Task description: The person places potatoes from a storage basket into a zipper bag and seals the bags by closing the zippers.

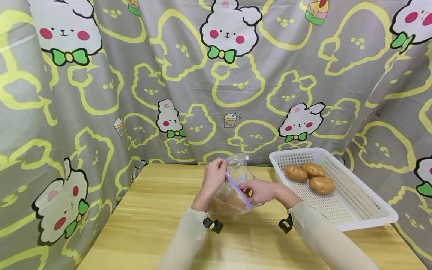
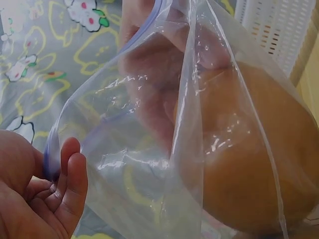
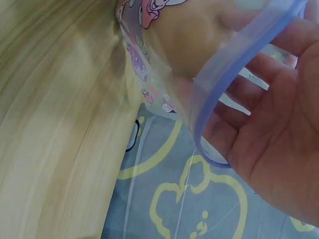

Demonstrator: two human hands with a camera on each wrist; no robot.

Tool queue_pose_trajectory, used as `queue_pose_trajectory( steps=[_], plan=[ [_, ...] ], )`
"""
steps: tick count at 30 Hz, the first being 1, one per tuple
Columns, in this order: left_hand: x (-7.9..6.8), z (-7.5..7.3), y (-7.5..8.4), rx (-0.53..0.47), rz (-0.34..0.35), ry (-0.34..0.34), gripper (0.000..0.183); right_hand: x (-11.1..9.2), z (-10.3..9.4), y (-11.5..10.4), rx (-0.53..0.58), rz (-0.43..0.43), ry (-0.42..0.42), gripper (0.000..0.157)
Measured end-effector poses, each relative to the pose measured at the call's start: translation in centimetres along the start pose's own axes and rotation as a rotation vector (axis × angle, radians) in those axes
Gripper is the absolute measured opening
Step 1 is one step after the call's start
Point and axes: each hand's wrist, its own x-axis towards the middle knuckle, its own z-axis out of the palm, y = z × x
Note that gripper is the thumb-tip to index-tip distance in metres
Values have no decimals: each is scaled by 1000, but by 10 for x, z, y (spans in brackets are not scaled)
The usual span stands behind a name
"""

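Note:
A clear zip bag (image 1: 227,202) with a purple zip edge (image 1: 239,190) stands slantwise over the middle of the table. My left hand (image 1: 214,174) pinches the rim of its mouth between thumb and fingers. Through the mouth reaches my right hand (image 1: 261,190), its fingers inside the bag around one end of a brown potato (image 2: 244,154). Fingers show on two sides of the potato in the right wrist view, seen partly through the plastic. Pink and purple cartoon prints mark one side of the bag there.
A white plastic basket (image 1: 366,195) with slotted walls stands at the right of the wooden table (image 1: 135,225). Three potatoes (image 1: 322,185) lie at its far left end. A grey curtain (image 1: 195,90) with yellow outlines and white rabbits hangs behind the table and on both sides.

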Motion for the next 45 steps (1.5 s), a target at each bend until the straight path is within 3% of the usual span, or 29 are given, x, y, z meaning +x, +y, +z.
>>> queue_pose_trajectory(
  steps=[7,15,31,38,45],
  plan=[
    [3,-1,1,-16,-1,11,20,4,-2,-3,-9,24,11,24],
    [3,-1,2,-15,2,18,21,7,-1,-2,-59,-43,42,20],
    [3,-2,2,-21,-3,24,20,2,0,-5,-66,-17,60,12],
    [4,-1,2,-19,-3,16,20,-12,-11,-10,-58,-18,115,18],
    [3,-2,1,-19,-2,13,20,-41,-29,-6,-23,11,218,22]
  ],
)
